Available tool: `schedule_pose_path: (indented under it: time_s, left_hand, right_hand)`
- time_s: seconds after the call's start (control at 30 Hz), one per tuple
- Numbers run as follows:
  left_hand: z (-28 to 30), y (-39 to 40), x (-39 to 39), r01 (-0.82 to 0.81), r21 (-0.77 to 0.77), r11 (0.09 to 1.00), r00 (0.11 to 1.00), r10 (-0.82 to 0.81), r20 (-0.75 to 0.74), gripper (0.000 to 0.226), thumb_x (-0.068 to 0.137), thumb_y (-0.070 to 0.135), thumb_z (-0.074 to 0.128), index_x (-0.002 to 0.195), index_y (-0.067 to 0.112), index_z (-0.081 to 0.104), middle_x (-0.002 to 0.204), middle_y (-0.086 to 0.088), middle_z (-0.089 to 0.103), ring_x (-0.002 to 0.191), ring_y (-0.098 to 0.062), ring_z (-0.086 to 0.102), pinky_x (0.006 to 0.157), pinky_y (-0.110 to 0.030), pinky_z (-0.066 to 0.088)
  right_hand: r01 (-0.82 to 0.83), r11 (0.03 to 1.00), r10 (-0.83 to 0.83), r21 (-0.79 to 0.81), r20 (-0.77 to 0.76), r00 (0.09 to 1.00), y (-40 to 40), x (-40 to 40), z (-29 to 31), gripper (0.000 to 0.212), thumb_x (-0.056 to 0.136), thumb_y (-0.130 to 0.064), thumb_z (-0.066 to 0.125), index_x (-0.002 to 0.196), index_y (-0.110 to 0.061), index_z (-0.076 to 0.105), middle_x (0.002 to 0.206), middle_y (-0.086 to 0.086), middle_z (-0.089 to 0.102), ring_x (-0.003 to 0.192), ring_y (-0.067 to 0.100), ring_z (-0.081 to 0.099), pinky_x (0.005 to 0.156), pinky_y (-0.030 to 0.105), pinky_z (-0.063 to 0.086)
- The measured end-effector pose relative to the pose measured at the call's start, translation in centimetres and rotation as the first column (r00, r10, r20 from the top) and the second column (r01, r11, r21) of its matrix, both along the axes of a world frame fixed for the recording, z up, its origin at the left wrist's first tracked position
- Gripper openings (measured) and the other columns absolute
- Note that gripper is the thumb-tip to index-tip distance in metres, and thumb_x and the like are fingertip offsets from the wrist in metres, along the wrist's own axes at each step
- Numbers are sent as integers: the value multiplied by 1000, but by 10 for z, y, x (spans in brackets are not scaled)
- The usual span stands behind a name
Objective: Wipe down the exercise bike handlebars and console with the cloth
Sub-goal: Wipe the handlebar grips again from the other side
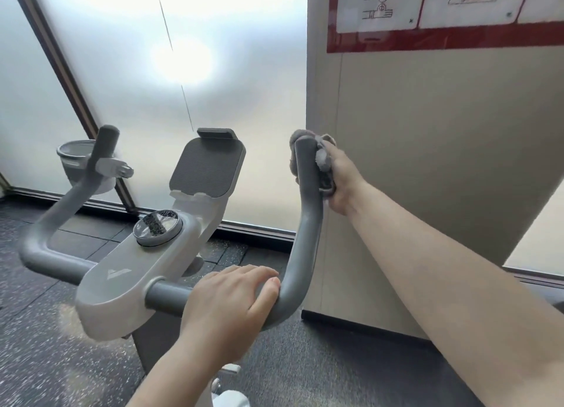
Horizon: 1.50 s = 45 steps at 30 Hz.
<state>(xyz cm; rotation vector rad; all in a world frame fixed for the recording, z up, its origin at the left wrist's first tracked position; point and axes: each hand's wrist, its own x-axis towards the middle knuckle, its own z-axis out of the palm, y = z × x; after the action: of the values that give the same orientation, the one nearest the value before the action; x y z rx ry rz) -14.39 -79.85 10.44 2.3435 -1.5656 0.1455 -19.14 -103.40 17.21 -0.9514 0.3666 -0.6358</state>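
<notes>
The grey handlebars (pixel 305 232) of the exercise bike curve up on both sides of a white console (pixel 122 287). A round shiny dial (pixel 158 227) sits on the console, and a grey tablet holder (pixel 207 170) rises behind it. My right hand (pixel 343 177) presses a grey cloth (pixel 322 159) around the upper tip of the right bar. My left hand (pixel 232 303) grips the lower horizontal part of the right bar, near its bend.
A beige panel (pixel 427 162) with a red-framed poster (pixel 442 15) stands just right of the bar. Frosted glass (pixel 183 70) fills the wall ahead. A pale bucket-like holder (pixel 73 159) sits behind the left bar. Dark speckled floor (pixel 45 361) lies below.
</notes>
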Motion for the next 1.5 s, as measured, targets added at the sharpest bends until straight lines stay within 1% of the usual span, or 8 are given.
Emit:
schedule_pose_path:
  time_s: [0.2, 0.37, 0.8, 0.93, 1.1, 1.3, 1.43, 1.5]
  left_hand:
    - [2, -1, 4, 34, 23, 999, 999, -34, -17, 58, 81, 57, 4, 112, 44, 52, 114, 27, 58, 107, 6, 47, 82, -22, 34]
    - [2, 1, 1, 2, 9, 1000, 1000, -2, 2, 59, 81, 57, 4, 111, 44, 52, 113, 27, 59, 107, 5, 48, 81, -23, 33]
    - [5, 7, -6, 18, -38, 999, 998, -16, 68, 42, 89, 44, 18, 85, 30, 58, 86, 14, 66, 87, -10, 61, 70, -30, 40]
    - [9, 6, -6, 49, -6, 999, 994, -48, 95, 44, 88, 42, 14, 83, 31, 56, 87, 14, 66, 91, -11, 61, 67, -27, 30]
    - [2, 7, -4, 28, -172, 985, 999, -32, -25, 47, 84, 39, 25, 112, 33, 62, 109, 16, 67, 105, -5, 56, 81, -23, 30]
    - [2, 12, -1, 17, -259, 966, 999, -28, -39, 37, 78, 25, 34, 100, 25, 64, 92, 11, 68, 91, -9, 54, 75, -25, 29]
    - [-2, 12, -5, -38, -231, 972, 999, 37, -5, 35, 83, 27, 34, 101, 27, 65, 95, 13, 70, 94, -8, 57, 80, -24, 29]
    - [-3, 15, -8, -71, -251, 965, 997, 78, 17, 28, 83, 27, 33, 87, 27, 60, 83, 8, 69, 87, -13, 60, 78, -27, 30]
  right_hand:
    - [-82, 964, 11, 254, 267, 964, 31, -11, -46, 18, 92, -11, 45, 106, -8, 56, 96, 14, 61, 74, 25, 59, 70, 31, 50]
    - [624, 613, -675, -484, 90, 733, 59, -17, -39, 28, 92, -8, 59, 118, -17, 65, 106, 4, 69, 94, 4, 62, 89, 21, 48]
    - [203, 227, -473, -952, 74, 878, 150, -84, -83, 41, 85, -14, 63, 125, -22, 62, 131, -13, 58, 126, 6, 50, 106, 31, 40]
    - [21, -114, -406, -993, 65, 911, 100, -89, -59, 34, 90, -22, 63, 123, -17, 64, 128, -4, 63, 123, 12, 56, 114, 39, 31]
    - [258, 301, -499, -918, 79, 863, 121, -73, -81, 32, 89, -11, 63, 120, -17, 63, 122, -8, 64, 119, 7, 55, 106, 42, 40]
    - [44, -199, -236, -979, 92, 967, 99, -91, -66, 31, 90, -27, 60, 114, -10, 68, 114, 0, 69, 112, 14, 63, 111, 41, 35]
    - [272, 284, -487, -920, 106, 867, 117, -72, -80, 29, 83, -11, 61, 111, -12, 67, 110, -5, 68, 110, 12, 61, 105, 43, 40]
    - [370, 239, -511, -898, 208, 834, 162, -65, -103, 29, 80, -16, 63, 109, -15, 66, 113, -9, 66, 113, 12, 59, 101, 39, 43]
